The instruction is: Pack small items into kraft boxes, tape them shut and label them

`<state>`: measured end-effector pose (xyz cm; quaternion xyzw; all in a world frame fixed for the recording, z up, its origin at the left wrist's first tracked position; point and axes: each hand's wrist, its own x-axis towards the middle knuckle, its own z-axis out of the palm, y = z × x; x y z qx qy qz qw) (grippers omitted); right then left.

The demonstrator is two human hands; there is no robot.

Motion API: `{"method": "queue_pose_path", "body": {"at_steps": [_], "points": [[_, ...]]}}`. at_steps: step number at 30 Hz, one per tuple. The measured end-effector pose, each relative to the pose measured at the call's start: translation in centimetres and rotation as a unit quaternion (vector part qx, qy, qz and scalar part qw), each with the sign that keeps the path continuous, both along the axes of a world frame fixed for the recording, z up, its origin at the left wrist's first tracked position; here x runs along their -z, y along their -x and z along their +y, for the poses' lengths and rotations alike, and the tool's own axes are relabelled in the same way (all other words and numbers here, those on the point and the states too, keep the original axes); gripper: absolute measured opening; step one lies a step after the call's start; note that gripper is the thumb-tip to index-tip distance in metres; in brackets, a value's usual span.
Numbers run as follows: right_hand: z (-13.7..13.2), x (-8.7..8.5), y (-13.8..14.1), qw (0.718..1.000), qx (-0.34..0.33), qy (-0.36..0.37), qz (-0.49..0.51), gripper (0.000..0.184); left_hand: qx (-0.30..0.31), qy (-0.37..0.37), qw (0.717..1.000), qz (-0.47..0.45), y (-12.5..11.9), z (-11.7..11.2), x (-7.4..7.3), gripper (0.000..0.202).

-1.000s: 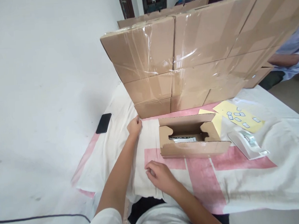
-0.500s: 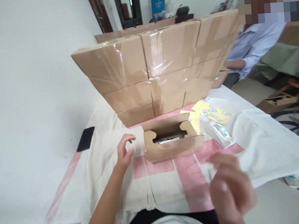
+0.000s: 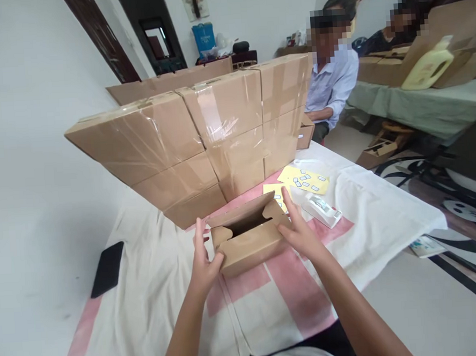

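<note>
The small cardboard box [image 3: 248,242], clear of our hands a moment ago, is now held between them: left hand [image 3: 205,260] gripping one end, right hand [image 3: 300,230] pressed flat, fingers spread, on the other

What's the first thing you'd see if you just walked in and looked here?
The big wall of stacked brown cardboard boxes wrapped in shiny clear film jumps out first, at the back of the white and pink cloth. In front, the left hand grips one end of a small open brown cardboard box and the right hand lies flat against the other. A yellow paper sheet with small labels lies beyond that hand.
</note>
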<state>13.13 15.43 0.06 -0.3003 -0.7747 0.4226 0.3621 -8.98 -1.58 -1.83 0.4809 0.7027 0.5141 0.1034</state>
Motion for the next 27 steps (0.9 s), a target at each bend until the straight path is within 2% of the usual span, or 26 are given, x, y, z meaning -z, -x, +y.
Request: {"method": "queue_pose_path", "body": {"at_steps": [2,4,6,8,11,14,16,17,19,20,21,22,24,27], "points": [[0.9,-0.2,0.4,0.999,0.017,-0.031,0.015,0.082,-0.002,0.012,0.999,0.038,0.1,0.1,-0.7,0.087],[1.3,0.2,0.7,0.997,0.049,-0.055,0.038,0.063,0.001,0.062,0.992,0.110,-0.4,0.1,-1.7,0.070],[1.1,0.8,1.0,0.995,0.064,-0.054,0.053,0.046,-0.008,0.122,0.971,0.205,-1.4,0.1,-2.9,0.052],[0.4,1.2,1.3,0.995,0.061,-0.044,0.063,0.043,-0.020,0.165,0.942,0.293,-2.8,0.4,-3.9,0.040],[-1.5,1.5,1.8,0.995,0.061,-0.044,0.064,0.048,0.007,0.168,0.904,0.392,-4.9,1.4,-4.3,0.042],[-1.9,1.4,1.2,0.997,0.014,-0.004,0.077,0.044,0.043,0.151,0.879,0.449,-6.3,2.6,-3.7,0.051],[-0.1,1.4,-0.9,0.993,0.013,0.049,0.103,0.039,0.040,0.158,0.870,0.466,-6.4,3.0,-3.2,0.054],[1.5,1.3,-2.5,0.991,0.042,0.071,0.109,0.039,0.038,0.164,0.866,0.470,-6.2,3.1,-3.0,0.055],[5.1,1.2,-6.5,0.978,0.175,0.073,0.082,0.038,0.046,0.172,0.861,0.476,-5.7,3.2,-2.8,0.055],[7.0,1.2,-8.5,0.969,0.233,0.081,0.033,0.038,0.053,0.174,0.859,0.478,-5.4,3.2,-2.8,0.054],[8.8,1.1,-10.3,0.960,0.256,0.105,-0.036,0.037,0.061,0.176,0.858,0.479,-5.2,3.2,-2.8,0.055],[10.3,1.1,-11.9,0.954,0.246,0.137,-0.103,0.035,0.068,0.180,0.856,0.480,-5.0,3.3,-2.9,0.055],[12.5,1.1,-13.9,0.945,0.206,0.183,-0.175,0.024,0.082,0.190,0.854,0.477,-4.8,3.6,-3.4,0.054],[14.0,1.1,-14.8,0.938,0.146,0.223,-0.221,0.012,0.097,0.205,0.854,0.467,-5.1,4.4,-4.2,0.050]]}}
